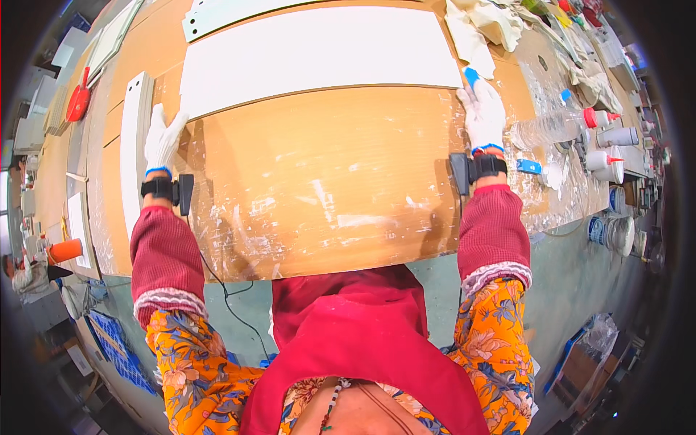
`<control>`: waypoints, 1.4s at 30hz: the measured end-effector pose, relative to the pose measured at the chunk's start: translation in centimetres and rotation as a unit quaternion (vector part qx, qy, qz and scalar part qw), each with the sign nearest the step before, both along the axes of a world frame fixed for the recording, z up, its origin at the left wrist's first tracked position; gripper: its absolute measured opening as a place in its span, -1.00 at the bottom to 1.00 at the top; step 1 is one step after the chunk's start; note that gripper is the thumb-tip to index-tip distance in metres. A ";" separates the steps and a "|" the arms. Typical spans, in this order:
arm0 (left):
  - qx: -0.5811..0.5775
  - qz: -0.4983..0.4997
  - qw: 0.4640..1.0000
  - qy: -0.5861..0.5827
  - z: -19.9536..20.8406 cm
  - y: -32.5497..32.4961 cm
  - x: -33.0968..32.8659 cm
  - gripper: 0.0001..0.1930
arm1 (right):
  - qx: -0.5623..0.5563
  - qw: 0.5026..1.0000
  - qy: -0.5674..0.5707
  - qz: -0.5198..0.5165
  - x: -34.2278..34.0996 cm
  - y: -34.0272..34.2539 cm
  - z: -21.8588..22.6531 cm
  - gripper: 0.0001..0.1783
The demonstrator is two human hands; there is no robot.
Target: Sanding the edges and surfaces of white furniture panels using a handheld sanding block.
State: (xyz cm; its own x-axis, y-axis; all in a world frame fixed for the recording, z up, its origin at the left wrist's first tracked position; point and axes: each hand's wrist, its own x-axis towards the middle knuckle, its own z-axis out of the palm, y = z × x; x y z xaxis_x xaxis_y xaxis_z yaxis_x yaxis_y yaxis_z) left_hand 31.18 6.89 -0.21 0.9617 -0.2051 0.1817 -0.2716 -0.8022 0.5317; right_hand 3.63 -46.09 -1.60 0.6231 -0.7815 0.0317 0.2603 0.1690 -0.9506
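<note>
A work table covered in brown cardboard spreads under and between my hands, flecked with white smears on the side toward me. Lying flat on it, just beyond and between my hands, is the long white board, its near edge running from beside my left thumb to my right fingers. Past that, farther from both hands, another pale board shows dark holes at its left end. A stack of narrow white boards lies just left of my left hand, stretching back alongside my forearm. Crumpled pale cloth sits beyond my right hand. A clear plastic bottle lies on its side, near my right hand and to its right. My left hand, in a white glove, is loose, fingers extended and thumb spread toward the board's near left corner. My right hand, gloved too, is at the near right corner; I cannot tell whether it grips the edge or only touches it. Well left of my left hand is a red tool with a thin handle. A white squeeze bottle with a red tip is well to the right of my right hand, and a little blue box lies nearer, beside my wrist. Smallest is a blue patch at my right fingertips, whether glove or separate piece I cannot tell.
</note>
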 end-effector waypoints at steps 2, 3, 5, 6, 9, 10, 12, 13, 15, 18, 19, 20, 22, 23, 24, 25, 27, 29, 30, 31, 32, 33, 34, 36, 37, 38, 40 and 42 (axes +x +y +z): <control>-0.018 0.002 0.998 0.067 -1.4 0.1 2.1 -0.19 | 0.050 0.997 -0.031 0.047 1.5 -0.7 -0.7 -0.56; -0.034 -0.001 0.990 0.137 -1.6 -1.0 2.2 -0.24 | 0.049 0.998 -0.029 0.041 1.4 -0.9 -0.8 -0.56; -0.052 0.007 0.998 -0.018 -2.5 -2.8 1.3 -0.40 | 0.055 0.997 -0.013 0.054 1.2 -0.9 -1.2 -0.58; -0.005 0.005 0.998 0.065 -0.9 -4.5 1.1 -0.38 | 0.055 0.998 -0.009 0.039 0.0 -1.2 -1.5 -0.58; 0.020 0.024 0.995 0.096 -1.9 -2.1 0.4 -0.32 | 0.062 0.996 -0.011 0.065 -1.1 -0.6 -1.5 -0.59; -0.003 0.026 0.998 0.051 -2.3 -1.7 -0.1 -0.29 | 0.062 0.996 -0.009 0.065 -1.6 0.3 -1.1 -0.59; 0.013 0.035 0.998 0.048 -2.3 -1.2 -2.8 -0.26 | 0.061 0.998 0.010 0.015 -4.5 2.5 -0.5 -0.64; 0.028 0.044 0.998 0.041 -2.0 -0.9 -4.7 -0.22 | 0.060 0.998 0.016 0.005 -6.8 3.1 -0.7 -0.64; -0.021 0.031 0.997 0.065 -3.1 2.1 -7.6 -0.24 | -0.384 0.896 0.221 0.044 -11.1 3.5 -1.7 -0.71; -0.068 0.044 0.994 0.080 -1.7 3.6 -15.7 -0.27 | -0.236 0.950 0.206 -0.009 -16.7 9.8 1.2 -0.79; -0.079 0.049 0.991 0.097 -1.2 4.2 -17.8 -0.28 | 0.108 0.990 0.081 -0.044 -18.8 11.0 1.5 -0.77; -0.078 0.041 0.991 0.103 -1.0 5.2 -19.7 -0.28 | 0.119 0.988 0.081 -0.055 -20.8 12.1 1.4 -0.73; -0.092 0.076 0.989 0.087 -1.2 6.8 -22.9 -0.30 | 0.130 0.985 0.088 -0.073 -23.9 13.7 1.3 -0.69; -0.089 0.070 0.989 0.095 -1.0 6.9 -24.0 -0.30 | 0.122 0.987 0.073 -0.080 -25.0 14.6 1.4 -0.67; -0.086 0.077 0.989 0.093 -0.4 6.7 -25.0 -0.31 | 0.112 0.989 0.054 -0.085 -25.8 15.3 1.4 -0.65; -0.082 0.083 0.989 0.091 0.2 6.2 -25.6 -0.32 | 0.113 0.988 0.055 -0.092 -26.3 15.5 1.4 -0.65; 0.007 0.045 0.998 0.038 1.5 4.8 -26.3 -0.32 | 0.131 0.985 0.032 -0.110 -26.6 15.2 1.6 -0.65; 0.094 0.010 0.995 -0.019 2.3 2.3 -27.4 -0.32 | 0.114 0.983 0.040 -0.138 -26.9 14.8 1.9 -0.65; 0.059 -0.030 0.997 -0.036 2.5 0.5 -28.2 -0.31 | 0.048 0.984 0.084 -0.147 -27.2 14.3 1.9 -0.64; 0.023 -0.070 0.996 -0.053 2.5 -1.4 -29.0 -0.30 | -0.018 0.979 0.128 -0.155 -27.5 13.9 1.9 -0.63; 0.007 -0.108 0.993 -0.050 2.6 -3.8 -30.3 -0.29 | -0.049 0.974 0.146 -0.167 -27.7 13.6 1.7 -0.61; -0.009 -0.144 0.988 -0.046 2.6 -6.0 -31.5 -0.28 | -0.049 0.973 0.147 -0.169 -27.7 13.4 1.8 -0.61; 0.030 -0.208 0.975 -0.076 2.6 -7.8 -32.0 -0.30 | -0.063 0.970 0.149 -0.182 -27.8 13.4 2.2 -0.61; 0.067 -0.274 0.954 -0.105 2.2 -10.6 -32.8 -0.33 | -0.083 0.965 0.147 -0.199 -28.3 13.4 2.1 -0.61; 0.055 -0.305 0.944 -0.108 2.0 -11.7 -33.3 -0.34 | -0.082 0.965 0.150 -0.201 -28.7 13.8 1.8 -0.61; 0.044 -0.336 0.934 -0.111 1.7 -12.6 -33.7 -0.35 | -0.123 0.954 0.177 -0.206 -29.1 14.4 1.5 -0.61; 0.057 -0.345 0.931 -0.101 1.7 -14.0 -34.0 -0.35 | -0.182 0.937 0.205 -0.215 -29.6 15.9 1.3 -0.61; 0.072 -0.356 0.927 -0.090 1.2 -14.4 -34.3 -0.34 | -0.171 0.934 0.215 -0.228 -30.2 16.8 0.6 -0.60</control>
